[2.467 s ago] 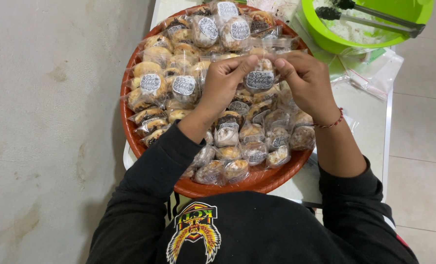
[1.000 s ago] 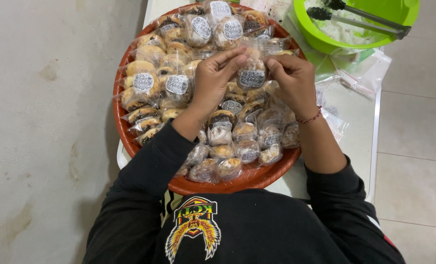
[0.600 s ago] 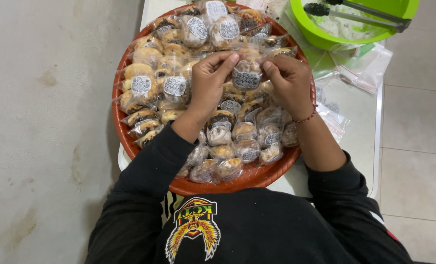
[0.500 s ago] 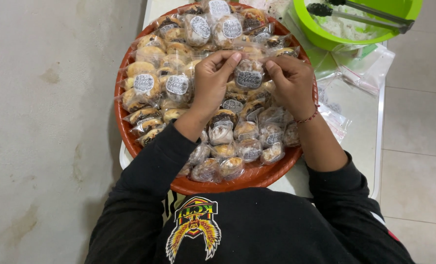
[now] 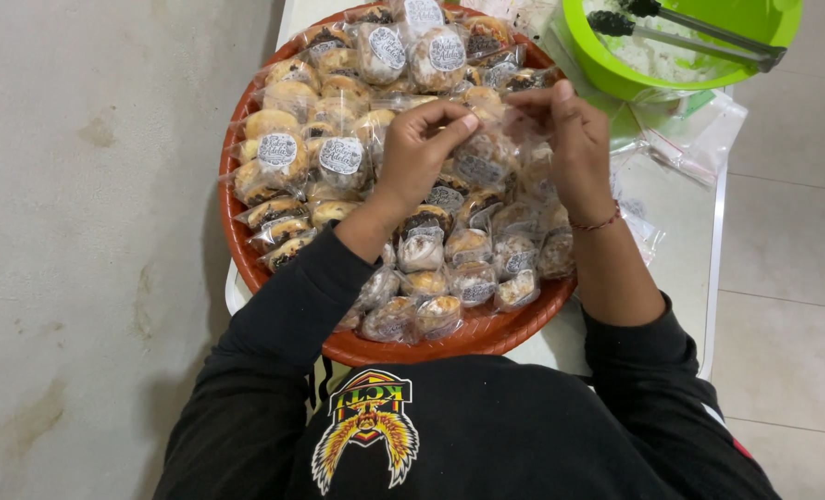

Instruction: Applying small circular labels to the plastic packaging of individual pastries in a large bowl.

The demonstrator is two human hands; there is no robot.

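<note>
While our hands work over the middle of the round orange tray (image 5: 246, 243), the heap of wrapped pastries (image 5: 403, 231) crowds in all around them, many with a round white label on the clear film, so nothing below our fingers lies bare. Beyond the tray, at the far right corner of the white surface (image 5: 681, 241), stands a green bowl (image 5: 616, 69) with metal tongs (image 5: 700, 37) resting across it, and loose clear bags (image 5: 686, 139) lie just beside it. Our left hand (image 5: 422, 148) and right hand (image 5: 575, 148) both hold one wrapped pastry (image 5: 482, 153) between them, each grip pinched shut on the top edge of its plastic. That pastry sits just above the pile, golden-brown, its label facing us.
</note>
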